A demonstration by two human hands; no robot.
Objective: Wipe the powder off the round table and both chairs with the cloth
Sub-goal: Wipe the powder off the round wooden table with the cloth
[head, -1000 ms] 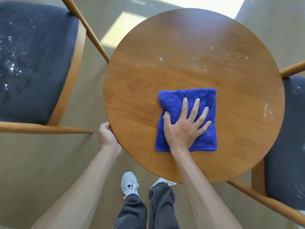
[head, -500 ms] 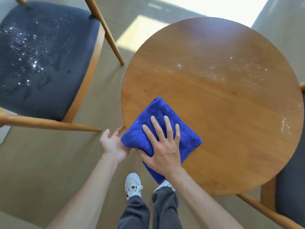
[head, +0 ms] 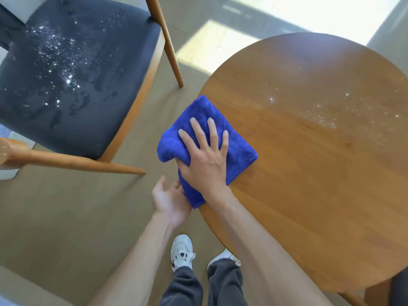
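Observation:
The round wooden table (head: pixel 309 195) fills the right side, with white powder (head: pixel 320 111) scattered across its far part. A blue cloth (head: pixel 238 151) lies over the table's left edge and hangs partly off it. My right hand (head: pixel 205 155) presses flat on the cloth, thumb tucked around its left side. My left hand (head: pixel 170 199) is cupped palm up just below the edge, under the cloth's hanging corner. The left chair (head: pixel 72 89) has a dark seat dusted with powder. Only a corner of the right chair (head: pixel 399 292) shows at the bottom right.
The left chair's wooden legs (head: pixel 167 40) stick out toward the table, leaving a narrow gap of floor. My feet in white shoes (head: pixel 183 250) stand by the table's near edge. Bright sunlight falls on the floor beyond the table.
The cloth has slid left across the table to its edge and now hangs further off. My left hand let go of the rim and turned palm up under the cloth. The view shifted left.

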